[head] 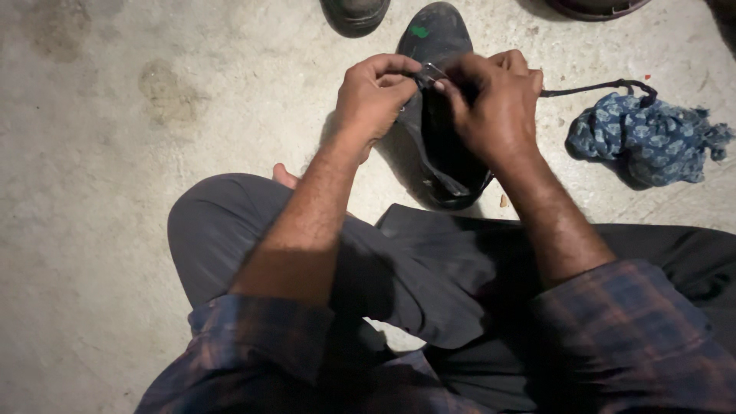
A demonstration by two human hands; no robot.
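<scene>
While both fists pinch the lace point(426, 74), left hand point(373, 95) and right hand point(491, 107) crowd the shoe point(437, 34).

Left hand point(373, 96) and right hand point(491, 103) gripping black shoe point(445, 153), black lace point(594, 87) trailing, blue patterned cloth point(652, 138) beside

I note shoe point(441, 100): black, small green mark at toe. Lace point(590, 87): black. Cloth point(648, 138): blue, pale floral print. Trousers point(429, 268): plain dark grey. Shirt sleeves point(629, 337): dark blue plaid with rust-brown lines. Floor point(115, 192): pale grey concrete, brownish stains. I see second shoe point(356, 11) at top edge: dark.
</scene>
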